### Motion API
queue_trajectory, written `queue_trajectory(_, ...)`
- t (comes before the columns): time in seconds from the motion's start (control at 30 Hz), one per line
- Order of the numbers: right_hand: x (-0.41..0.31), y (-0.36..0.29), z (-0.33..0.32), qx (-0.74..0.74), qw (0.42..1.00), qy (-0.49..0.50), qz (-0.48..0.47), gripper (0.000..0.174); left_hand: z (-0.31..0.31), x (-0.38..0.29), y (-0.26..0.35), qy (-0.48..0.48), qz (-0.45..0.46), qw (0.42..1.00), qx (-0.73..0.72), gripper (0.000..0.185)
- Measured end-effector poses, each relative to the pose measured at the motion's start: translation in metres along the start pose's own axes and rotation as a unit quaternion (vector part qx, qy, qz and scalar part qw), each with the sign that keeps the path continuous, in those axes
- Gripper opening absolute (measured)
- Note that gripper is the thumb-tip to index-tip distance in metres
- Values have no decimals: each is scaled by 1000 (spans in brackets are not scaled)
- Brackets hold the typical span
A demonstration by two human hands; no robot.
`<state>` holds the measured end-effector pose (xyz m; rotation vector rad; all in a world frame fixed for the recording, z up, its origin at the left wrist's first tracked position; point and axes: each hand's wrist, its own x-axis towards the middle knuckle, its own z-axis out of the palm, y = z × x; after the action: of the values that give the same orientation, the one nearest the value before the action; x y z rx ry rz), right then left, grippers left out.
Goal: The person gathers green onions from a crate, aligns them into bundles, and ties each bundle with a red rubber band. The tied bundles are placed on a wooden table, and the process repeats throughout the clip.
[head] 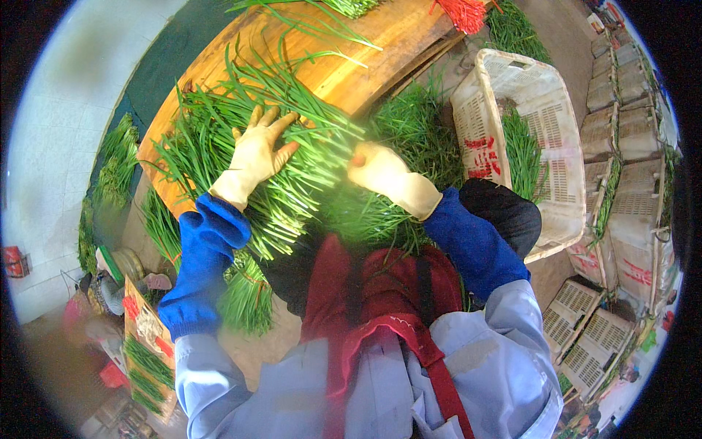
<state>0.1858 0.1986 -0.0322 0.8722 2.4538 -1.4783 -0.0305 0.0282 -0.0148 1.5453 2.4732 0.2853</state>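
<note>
A loose pile of Chinese chives (208,115) lies on the wooden table (351,60), its pale stem ends pointing towards me. My left hand (260,148), in a cream rubber glove, rests spread on top of the pile and grips nothing. My right hand (381,170), gloved alike, is at the right edge of the stems with its fingers curled; blur hides whether chives are pinched in it. More loose green leaves (417,131) lie below and beyond my right hand. A tied bunch of chives (249,296) is low on the left, beneath my left forearm.
A white plastic crate (573,181) holding chives stands at the right. Red ties (463,13) lie on the table's far end. Stacked crates (630,203) line the far right. Another table (148,351) with bundles stands at lower left, near a partly visible person.
</note>
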Motion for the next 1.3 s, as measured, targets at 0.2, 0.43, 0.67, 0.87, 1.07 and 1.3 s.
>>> queue_trajectory(0.2,-33,86,-33,-97,993,-32,-52,21,3,0,-4,9,5,1000,-5,67)
queue_trajectory(0.43,-105,181,-74,-380,832,-401,43,38,-1,0,-2,8,0,1000,4,68)
queue_trajectory(0.67,-10,82,-44,87,993,65,53,41,-21,-12,18,130,-23,991,25,52)
queue_trajectory(0.87,30,18,-8,98,929,290,-210,18,-2,20,32,152,73,986,-12,49)
queue_trajectory(1.07,55,20,-18,-153,928,184,-286,36,26,34,17,92,44,994,-27,40)
queue_trajectory(1.3,74,6,-17,-197,963,128,-130,24,32,36,7,83,59,994,-38,40)
